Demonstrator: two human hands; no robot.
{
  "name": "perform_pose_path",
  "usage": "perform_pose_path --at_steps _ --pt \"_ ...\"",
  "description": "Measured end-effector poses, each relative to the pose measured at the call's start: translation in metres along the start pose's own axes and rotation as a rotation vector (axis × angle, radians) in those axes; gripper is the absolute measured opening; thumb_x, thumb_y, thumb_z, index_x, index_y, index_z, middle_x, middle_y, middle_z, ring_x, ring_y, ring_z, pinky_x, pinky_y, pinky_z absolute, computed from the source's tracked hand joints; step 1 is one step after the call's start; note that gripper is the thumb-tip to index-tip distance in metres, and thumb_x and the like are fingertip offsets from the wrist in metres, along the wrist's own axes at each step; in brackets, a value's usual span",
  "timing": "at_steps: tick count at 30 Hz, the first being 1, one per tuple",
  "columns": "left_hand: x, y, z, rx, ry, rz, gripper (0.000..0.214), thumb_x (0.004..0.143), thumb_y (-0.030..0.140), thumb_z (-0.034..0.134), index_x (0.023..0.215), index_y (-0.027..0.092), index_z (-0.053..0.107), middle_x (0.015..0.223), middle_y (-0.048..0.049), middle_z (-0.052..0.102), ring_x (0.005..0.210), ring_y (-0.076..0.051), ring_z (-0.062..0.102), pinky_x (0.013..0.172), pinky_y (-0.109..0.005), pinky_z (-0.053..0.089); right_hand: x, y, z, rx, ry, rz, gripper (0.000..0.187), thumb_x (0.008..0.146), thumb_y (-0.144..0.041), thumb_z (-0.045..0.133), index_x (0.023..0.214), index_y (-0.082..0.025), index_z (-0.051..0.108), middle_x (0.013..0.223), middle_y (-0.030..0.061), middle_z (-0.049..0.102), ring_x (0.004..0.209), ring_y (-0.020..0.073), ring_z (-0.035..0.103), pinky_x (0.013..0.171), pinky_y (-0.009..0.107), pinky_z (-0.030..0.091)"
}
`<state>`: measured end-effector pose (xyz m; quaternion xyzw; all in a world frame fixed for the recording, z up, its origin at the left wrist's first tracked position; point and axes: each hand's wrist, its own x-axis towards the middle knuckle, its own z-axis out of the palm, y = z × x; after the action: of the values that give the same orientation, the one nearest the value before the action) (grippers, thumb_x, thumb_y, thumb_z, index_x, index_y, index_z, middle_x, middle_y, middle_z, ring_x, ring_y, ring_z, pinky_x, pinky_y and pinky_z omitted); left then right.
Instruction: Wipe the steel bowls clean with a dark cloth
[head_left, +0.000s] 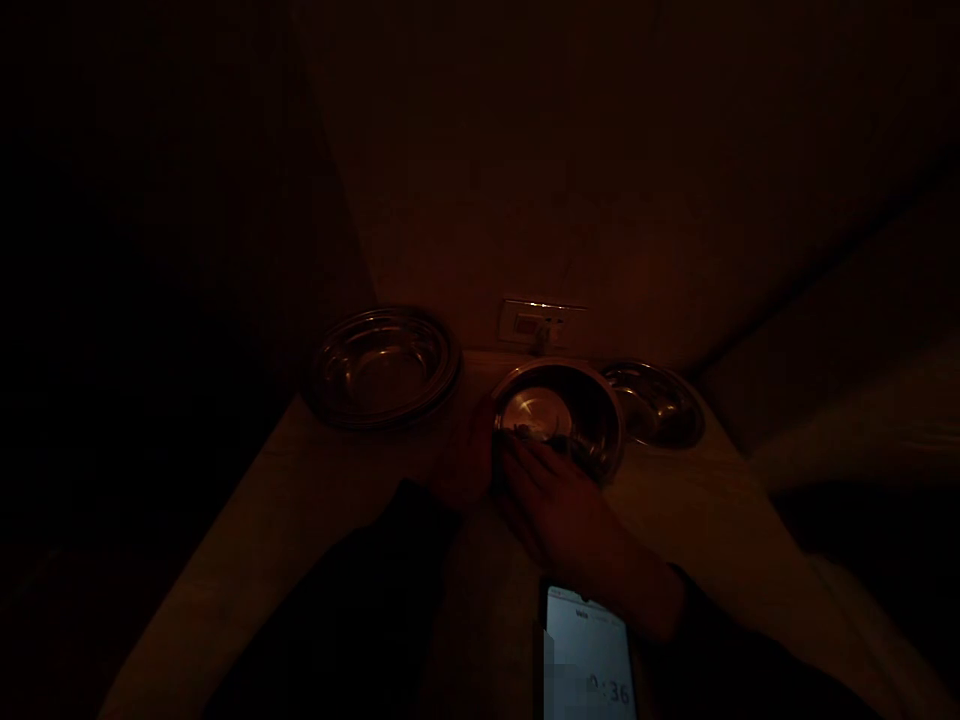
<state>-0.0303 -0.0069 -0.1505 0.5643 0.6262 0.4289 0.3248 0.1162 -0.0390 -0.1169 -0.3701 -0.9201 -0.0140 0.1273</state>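
Note:
A deep round steel bowl (598, 425) is tilted toward me in the middle of the table. My left hand (465, 462) is closed against its left side, the thumb up by the rim. Over the near rim lies my right hand (559, 510), its fingers bent and pressed together, the tips at the bowl's near inner edge. Something dark shows under those fingertips, too dim to name. Below my right wrist a lit phone (589, 650) displays a timer with digits ending in 36.
Back left on the table (247, 540) sits a wide steel basin or stack of dishes (386, 380). A shallower steel dish (660, 405) stands right of the bowl. Behind, a socket plate (541, 322) with a plug is on the wall. The room is very dark.

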Motion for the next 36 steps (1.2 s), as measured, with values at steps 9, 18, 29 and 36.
perform_pose_path --at_steps 9,18,29,36 --pt "0.002 0.027 -0.011 -0.183 -0.079 -0.032 0.049 0.096 0.037 0.025 0.115 0.014 0.064 0.117 -0.0084 0.069 0.112 -0.020 0.061 0.103 -0.035 0.042 -0.020 0.013 -0.017 -0.152 -0.133 -0.071 0.042 0.089 -0.018 0.053 0.130 -0.009 0.053 0.124 0.0164 0.063 0.105 0.0306 0.062 0.085 0.050 0.053" --pt "0.001 0.030 -0.011 -0.231 -0.076 -0.062 0.049 0.096 0.039 0.025 0.115 0.017 0.065 0.120 -0.0060 0.068 0.121 -0.021 0.056 0.110 -0.038 0.036 -0.024 0.015 -0.013 -0.228 -0.082 -0.124 0.040 0.082 -0.009 0.059 0.122 -0.008 0.058 0.120 0.0163 0.065 0.105 0.0301 0.063 0.085 0.046 0.052" --pt "0.002 0.031 -0.013 -0.310 -0.116 0.051 0.047 0.096 0.034 0.023 0.124 0.017 0.056 0.130 -0.0044 0.062 0.121 -0.015 0.055 0.107 -0.029 0.039 -0.020 0.015 0.001 -0.146 0.069 -0.130 0.040 0.090 -0.016 0.051 0.128 -0.004 0.051 0.121 0.0201 0.063 0.103 0.0282 0.063 0.085 0.043 0.054" --pt "-0.001 0.028 -0.010 -0.249 -0.136 0.064 0.050 0.097 0.038 0.024 0.132 0.015 0.051 0.138 -0.0091 0.055 0.129 -0.017 0.048 0.111 -0.031 0.033 -0.014 0.009 -0.001 -0.003 0.098 -0.051 0.032 0.092 -0.021 0.049 0.120 -0.008 0.056 0.112 0.0199 0.067 0.102 0.0274 0.064 0.083 0.043 0.056"
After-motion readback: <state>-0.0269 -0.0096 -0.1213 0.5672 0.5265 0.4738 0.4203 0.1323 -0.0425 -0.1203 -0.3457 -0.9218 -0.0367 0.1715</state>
